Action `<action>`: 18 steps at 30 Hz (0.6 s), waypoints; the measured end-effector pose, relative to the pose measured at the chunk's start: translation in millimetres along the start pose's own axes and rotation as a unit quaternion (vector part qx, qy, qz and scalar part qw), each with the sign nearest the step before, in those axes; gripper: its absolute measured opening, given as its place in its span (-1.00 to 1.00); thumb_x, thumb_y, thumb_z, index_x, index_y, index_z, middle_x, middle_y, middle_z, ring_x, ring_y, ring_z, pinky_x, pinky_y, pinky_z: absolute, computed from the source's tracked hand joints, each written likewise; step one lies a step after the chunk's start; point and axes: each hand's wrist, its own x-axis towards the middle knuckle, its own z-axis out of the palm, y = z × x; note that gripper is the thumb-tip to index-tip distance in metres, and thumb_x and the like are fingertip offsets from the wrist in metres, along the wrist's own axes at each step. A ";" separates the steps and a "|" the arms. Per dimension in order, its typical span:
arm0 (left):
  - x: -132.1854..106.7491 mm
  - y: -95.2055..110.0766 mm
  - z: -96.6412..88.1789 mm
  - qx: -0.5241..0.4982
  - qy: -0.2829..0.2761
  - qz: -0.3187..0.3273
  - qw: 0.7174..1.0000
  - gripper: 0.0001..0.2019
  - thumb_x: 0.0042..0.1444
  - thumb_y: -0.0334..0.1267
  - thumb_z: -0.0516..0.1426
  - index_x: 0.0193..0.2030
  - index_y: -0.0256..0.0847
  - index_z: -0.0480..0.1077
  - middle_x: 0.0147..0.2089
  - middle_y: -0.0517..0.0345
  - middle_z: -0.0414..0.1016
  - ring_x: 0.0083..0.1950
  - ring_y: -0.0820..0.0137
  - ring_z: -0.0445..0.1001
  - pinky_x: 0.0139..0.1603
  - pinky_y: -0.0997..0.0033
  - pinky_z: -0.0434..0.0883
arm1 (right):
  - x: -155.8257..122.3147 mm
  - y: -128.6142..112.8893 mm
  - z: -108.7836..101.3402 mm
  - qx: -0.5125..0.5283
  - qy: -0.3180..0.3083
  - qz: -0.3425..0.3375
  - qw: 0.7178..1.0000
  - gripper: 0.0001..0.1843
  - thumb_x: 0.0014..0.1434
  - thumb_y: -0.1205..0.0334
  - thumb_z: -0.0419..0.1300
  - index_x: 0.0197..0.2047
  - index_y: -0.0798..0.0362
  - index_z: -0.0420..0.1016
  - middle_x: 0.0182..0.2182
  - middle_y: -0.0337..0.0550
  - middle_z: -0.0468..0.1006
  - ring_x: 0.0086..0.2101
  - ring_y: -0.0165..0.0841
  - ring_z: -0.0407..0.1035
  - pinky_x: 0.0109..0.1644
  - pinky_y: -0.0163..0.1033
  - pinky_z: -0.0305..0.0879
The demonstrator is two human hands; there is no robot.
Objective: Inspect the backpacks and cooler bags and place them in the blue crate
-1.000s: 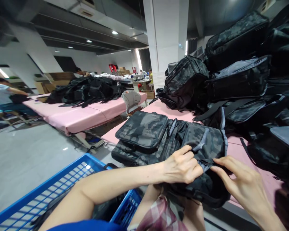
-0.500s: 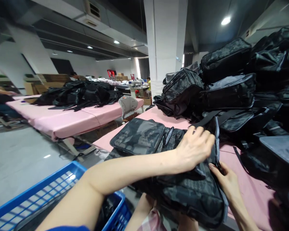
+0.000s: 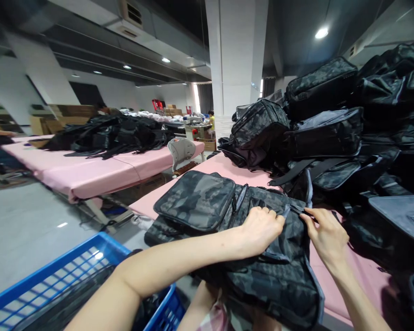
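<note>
A dark camouflage backpack lies spread over the near edge of the pink table, partly across my lap. My left hand is closed in a fist on the bag's fabric, beside a pale grey-edged pocket opening. At the bag's right side, my right hand pinches the end of a thin dark strip that looks like zipper tape. This strip runs between both hands. The bag's padded front pocket lies to the left. My left fingertips are hidden behind the knuckles.
Camouflage bags are piled high at the right on the pink table. A blue plastic basket holding dark items stands at the lower left. Beyond it, another pink table carries dark bags, with a grey chair beside it.
My right hand has moved up from the bag's lower right edge to the strip. My left hand has shifted left and slightly down, and the lifted fabric lies flatter.
</note>
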 end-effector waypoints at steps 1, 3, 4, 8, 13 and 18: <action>-0.5 0.0 1.2 0.000 0.003 -0.003 1.000 -0.85 0.11 -0.47 -0.01 -0.18 -0.31 0.28 -0.24 -0.04 0.47 -0.25 0.20 0.48 -0.35 0.26 0.41 | 0.2 -0.6 1.8 -0.008 0.001 -0.005 1.000 -0.64 0.24 0.00 0.02 -0.24 0.06 0.53 -0.33 -0.15 0.56 -0.32 -0.35 0.39 -0.33 -0.31 0.13; -1.8 0.5 3.2 -0.001 0.006 -0.006 1.000 -0.85 0.10 -0.48 -0.01 -0.18 -0.30 0.28 -0.23 -0.03 0.47 -0.25 0.21 0.48 -0.36 0.27 0.41 | -0.3 -0.7 3.2 -0.020 -0.003 -0.010 1.000 -0.65 0.24 0.02 0.03 -0.26 0.07 0.53 -0.34 -0.15 0.55 -0.33 -0.34 0.39 -0.35 -0.30 0.11; -2.5 0.9 3.6 -0.002 0.006 -0.007 1.000 -0.84 0.10 -0.48 -0.01 -0.18 -0.31 0.28 -0.23 -0.03 0.47 -0.25 0.21 0.48 -0.36 0.27 0.41 | -0.7 -0.4 3.2 -0.023 -0.006 -0.010 1.000 -0.65 0.24 0.02 0.03 -0.26 0.07 0.54 -0.35 -0.14 0.55 -0.33 -0.34 0.39 -0.35 -0.29 0.11; -4.8 2.5 0.7 -0.008 0.002 -0.006 1.000 -0.85 0.09 -0.49 -0.01 -0.19 -0.31 0.28 -0.24 -0.04 0.46 -0.23 0.21 0.47 -0.35 0.28 0.41 | -0.8 -0.4 1.7 -0.017 -0.012 0.010 1.000 -0.64 0.24 0.01 0.03 -0.26 0.06 0.54 -0.34 -0.15 0.56 -0.35 -0.35 0.39 -0.38 -0.30 0.08; -5.4 3.7 -4.6 -0.017 -0.015 -0.011 1.000 -0.83 0.07 -0.50 0.01 -0.17 -0.32 0.27 -0.21 -0.05 0.46 -0.20 0.20 0.47 -0.35 0.27 0.41 | -0.3 0.2 2.1 0.007 -0.026 0.035 0.999 -0.57 0.23 -0.06 -0.01 -0.28 0.05 0.56 -0.32 -0.12 0.57 -0.34 -0.33 0.40 -0.38 -0.29 0.08; -5.2 4.1 -7.2 -0.025 -0.024 -0.013 0.999 -0.81 0.04 -0.52 0.02 -0.18 -0.34 0.28 -0.21 -0.06 0.45 -0.18 0.17 0.46 -0.35 0.24 0.43 | 2.1 0.9 2.2 0.060 -0.047 0.153 0.985 -0.51 0.15 -0.18 -0.01 -0.30 0.01 0.57 -0.33 -0.15 0.58 -0.49 -0.38 0.36 -0.40 -0.28 0.12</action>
